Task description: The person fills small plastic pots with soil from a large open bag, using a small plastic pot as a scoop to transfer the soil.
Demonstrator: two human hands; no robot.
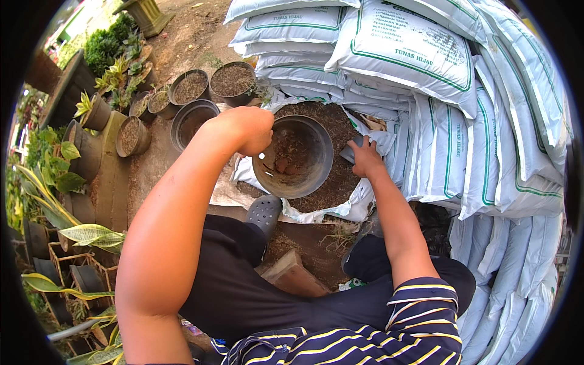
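Observation:
My left hand [253,131] is closed over the left rim of a dark plastic plant pot [323,157]. The pot is tilted so its inside faces me, with a little brown soil at the bottom and light showing through holes in its side. It rests over dark potting soil [315,109] heaped in an opened white sack [351,211]. To the right, my right hand [367,157] grips a grey scoop-like piece [348,153] at the soil's edge. Its far part is hidden, so I cannot tell its full shape.
Stacked white sacks with green print [406,50] rise at the back and right. Soil-filled pots [189,86] and another black pot [194,121] stand at the left, near potted plants [93,235]. Between my feet lies a wooden block [294,273], close to a grey clog [264,214].

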